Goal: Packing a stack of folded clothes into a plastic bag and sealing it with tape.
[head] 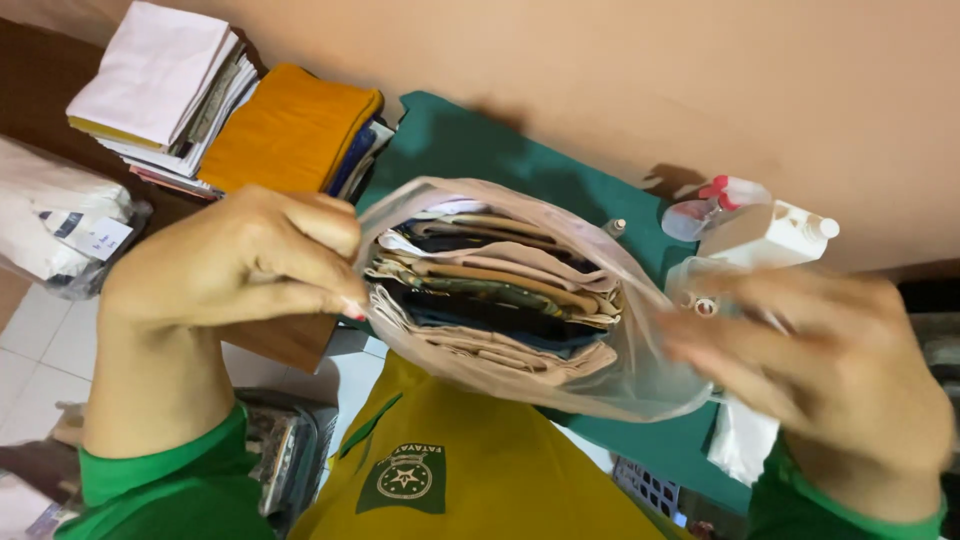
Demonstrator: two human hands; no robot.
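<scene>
Bag [600,370] of folded cloths [490,295] held up between both hands. Left hand [235,260] pinches the left rim; right hand [820,370], blurred, grasps the right side. Bottles [760,225] close behind right; stacks [220,100] far left.

Your clear plastic bag [620,370] shows folded cloths [495,300] in beige, tan, cream, dark navy and olive, some patterned. Your sleeves [150,485] are bright green. The garment [470,470] below is mustard yellow with a dark green badge. Green cover [470,140] on the table. Folded stacks behind: white pile [160,75], mustard-orange pile [290,130] with blue layers under. Spray bottle [765,235] is white with a red trigger. Wall [600,60] is peach.
</scene>
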